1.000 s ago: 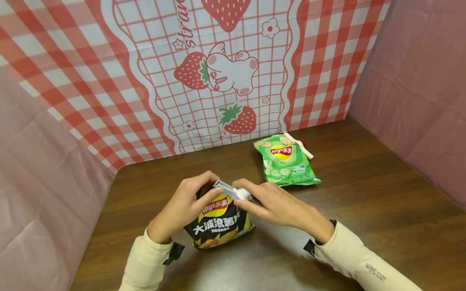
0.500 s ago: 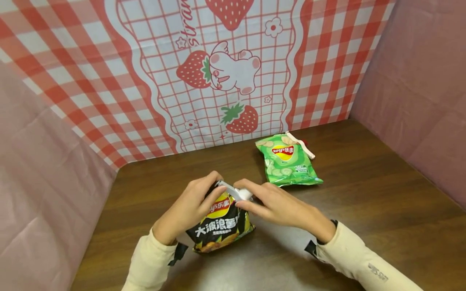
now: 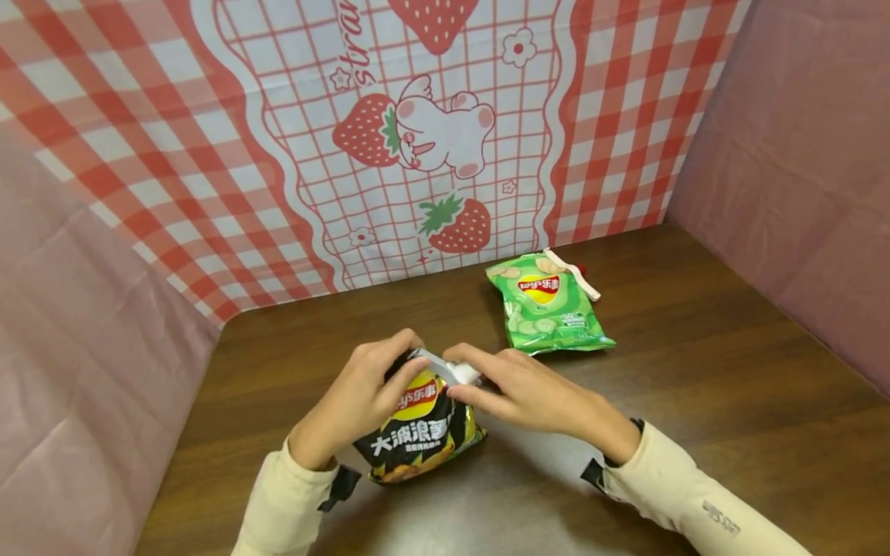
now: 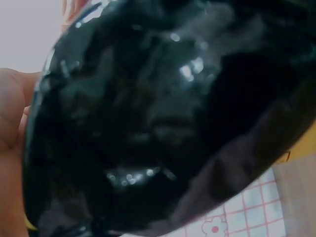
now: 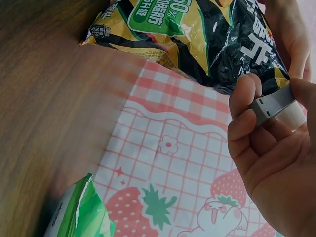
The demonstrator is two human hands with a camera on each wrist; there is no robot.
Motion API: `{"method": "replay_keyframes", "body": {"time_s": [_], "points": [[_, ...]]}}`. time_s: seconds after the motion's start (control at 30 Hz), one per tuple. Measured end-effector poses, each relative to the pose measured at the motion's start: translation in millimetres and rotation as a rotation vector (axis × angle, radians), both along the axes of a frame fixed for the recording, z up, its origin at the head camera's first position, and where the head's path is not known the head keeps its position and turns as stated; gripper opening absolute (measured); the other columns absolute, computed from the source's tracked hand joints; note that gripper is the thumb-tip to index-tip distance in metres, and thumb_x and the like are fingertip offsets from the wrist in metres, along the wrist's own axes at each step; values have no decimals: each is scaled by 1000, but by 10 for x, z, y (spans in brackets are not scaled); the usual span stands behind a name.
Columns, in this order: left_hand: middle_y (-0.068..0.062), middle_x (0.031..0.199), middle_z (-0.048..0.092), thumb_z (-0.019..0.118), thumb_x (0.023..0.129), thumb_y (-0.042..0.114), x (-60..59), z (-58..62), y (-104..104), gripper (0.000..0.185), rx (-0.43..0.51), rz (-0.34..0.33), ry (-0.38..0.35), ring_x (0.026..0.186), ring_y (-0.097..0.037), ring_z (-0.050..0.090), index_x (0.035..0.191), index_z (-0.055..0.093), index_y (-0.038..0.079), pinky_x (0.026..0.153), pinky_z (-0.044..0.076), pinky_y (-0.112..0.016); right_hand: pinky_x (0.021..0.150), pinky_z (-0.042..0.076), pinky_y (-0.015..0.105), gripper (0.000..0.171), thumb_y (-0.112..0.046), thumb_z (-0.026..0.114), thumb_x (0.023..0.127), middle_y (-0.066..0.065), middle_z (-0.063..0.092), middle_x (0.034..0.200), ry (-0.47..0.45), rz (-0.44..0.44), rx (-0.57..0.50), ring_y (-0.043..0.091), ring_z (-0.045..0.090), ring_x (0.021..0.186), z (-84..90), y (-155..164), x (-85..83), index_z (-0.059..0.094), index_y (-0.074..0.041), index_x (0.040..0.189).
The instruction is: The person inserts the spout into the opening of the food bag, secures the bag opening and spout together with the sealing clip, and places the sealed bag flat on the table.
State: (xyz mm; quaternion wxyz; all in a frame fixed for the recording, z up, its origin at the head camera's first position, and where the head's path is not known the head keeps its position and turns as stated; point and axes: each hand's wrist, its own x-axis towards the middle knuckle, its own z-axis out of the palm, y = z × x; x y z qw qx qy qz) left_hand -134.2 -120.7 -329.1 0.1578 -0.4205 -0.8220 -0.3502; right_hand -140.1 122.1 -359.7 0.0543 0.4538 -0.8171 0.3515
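Note:
A black bag of potato chips (image 3: 417,440) stands tilted on the table, its printed front towards me. A grey bag clip (image 3: 438,366) lies across its top edge. My left hand (image 3: 358,394) grips the bag's upper left corner, with thumb and forefinger at the clip's left end. My right hand (image 3: 528,390) pinches the clip's other end, where a white part (image 5: 292,117) sticks out. In the right wrist view, fingertips and thumb press on opposite sides of the grey clip (image 5: 272,104). The dark bag (image 4: 133,113) fills most of the left wrist view and hides the left fingertips.
On the wooden table (image 3: 667,371), beyond my right hand, lies a green bag of chips (image 3: 549,309) with a white clip (image 3: 575,278) along its upper right edge. A strawberry-patterned cloth (image 3: 445,216) hangs at the back, and pink cloth (image 3: 799,177) hangs at the sides.
My left hand has shifted slightly right along the bag's top, its thumb now covering more of the logo. The bag has tipped slightly. My right hand stays almost still.

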Motion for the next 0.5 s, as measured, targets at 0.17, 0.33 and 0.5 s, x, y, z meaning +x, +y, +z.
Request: {"method": "replay_keyframes", "body": {"time_s": [0.17, 0.33, 0.5], "points": [[7, 67, 46, 63, 97, 8, -20, -17, 31, 5, 13, 10, 22, 56, -5, 41, 95, 59, 11, 50, 37, -20, 50, 41, 19, 28, -31, 56, 103, -16, 54, 74, 29, -20, -6, -2, 47, 56, -10, 17, -2, 52, -23, 129], [7, 75, 55, 61, 100, 14, -62, -78, 54, 4, 33, 48, 12, 60, -5, 47, 99, 61, 10, 53, 41, -19, 49, 40, 19, 26, -29, 59, 102, -16, 53, 73, 63, -56, -31, -2, 46, 54, -6, 28, -17, 55, -22, 127], [7, 78, 57, 63, 98, 13, -56, -73, 28, 8, 27, 90, -8, 63, -6, 49, 105, 61, 10, 54, 44, -22, 48, 41, 20, 30, -31, 65, 98, -15, 56, 72, -4, -45, -84, -1, 47, 54, 31, 30, -39, 55, -23, 125]]}}
